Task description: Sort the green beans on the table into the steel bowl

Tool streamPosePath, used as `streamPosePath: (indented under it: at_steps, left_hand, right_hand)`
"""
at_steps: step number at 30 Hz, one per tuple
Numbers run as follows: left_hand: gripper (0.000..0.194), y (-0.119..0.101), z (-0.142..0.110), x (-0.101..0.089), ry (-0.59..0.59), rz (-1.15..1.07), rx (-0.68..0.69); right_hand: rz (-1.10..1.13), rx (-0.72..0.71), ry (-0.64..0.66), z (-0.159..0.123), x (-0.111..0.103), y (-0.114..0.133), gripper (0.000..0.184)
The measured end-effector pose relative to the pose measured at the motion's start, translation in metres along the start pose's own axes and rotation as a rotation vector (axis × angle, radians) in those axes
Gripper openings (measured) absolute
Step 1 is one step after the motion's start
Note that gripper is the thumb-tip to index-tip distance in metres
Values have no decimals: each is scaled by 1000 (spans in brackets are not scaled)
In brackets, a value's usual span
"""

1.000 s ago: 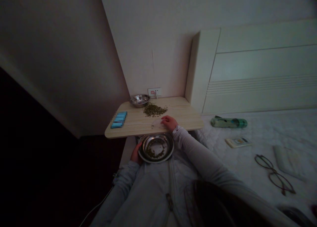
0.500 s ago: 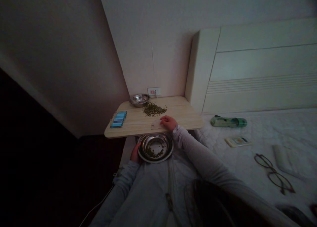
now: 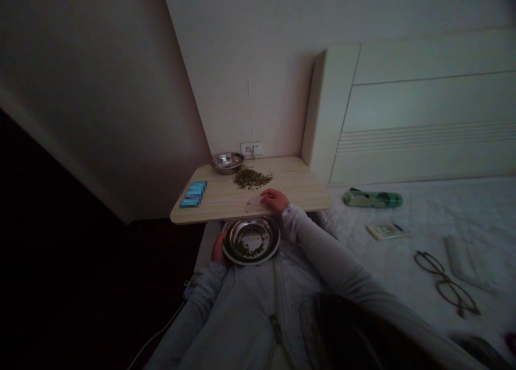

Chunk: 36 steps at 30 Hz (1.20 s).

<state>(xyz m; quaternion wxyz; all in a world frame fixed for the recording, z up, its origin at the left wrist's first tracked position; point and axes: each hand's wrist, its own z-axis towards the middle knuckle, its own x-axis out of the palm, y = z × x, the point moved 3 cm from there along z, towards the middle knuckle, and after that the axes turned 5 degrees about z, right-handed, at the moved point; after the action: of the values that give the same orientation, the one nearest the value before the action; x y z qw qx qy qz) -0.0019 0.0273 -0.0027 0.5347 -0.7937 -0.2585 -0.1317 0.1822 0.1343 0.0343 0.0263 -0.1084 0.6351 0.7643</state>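
My left hand (image 3: 219, 249) grips the left rim of a steel bowl (image 3: 269, 244) held just below the front edge of a small wooden table (image 3: 226, 200); green beans lie in the bowl. My right hand (image 3: 275, 200) rests on the table near its front edge, fingers curled on a pale thin piece (image 3: 252, 203) that I cannot make out. A heap of green beans (image 3: 250, 178) lies further back on the table, and a second steel bowl (image 3: 227, 162) stands behind it by the wall.
A blue blurred item (image 3: 194, 194) lies on the table's left side. A wall socket (image 3: 251, 149) is behind the table. On the bed to the right lie a green bottle (image 3: 372, 199), a small card-like box (image 3: 387, 230), glasses (image 3: 445, 283) and a pale case (image 3: 470, 264).
The bowl in my left hand has shifted slightly up and closer under the table edge. My right hand has stayed nearly in place.
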Motion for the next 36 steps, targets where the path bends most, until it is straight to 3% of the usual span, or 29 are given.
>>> streamPosePath:
  at_steps: [9, 20, 26, 30, 36]
  left_hand:
    - [22, 2, 1, 0, 32, -28, -16]
    - [21, -2, -3, 3, 4, -12, -5]
    - [14, 0, 3, -5, -58, 74, 50]
    - [9, 5, 10, -7, 46, 221, 85]
    - [32, 11, 6, 0, 152, 372, -95]
  right_hand:
    - [-32, 12, 26, -1, 1, 0, 20]
    - [-56, 4, 24, -2, 1, 2, 18]
    - [-114, -14, 1, -3, 1, 2, 19]
    - [-180, -49, -26, -5, 2, 4, 19]
    - [-290, -74, -65, -9, 0, 9, 18]
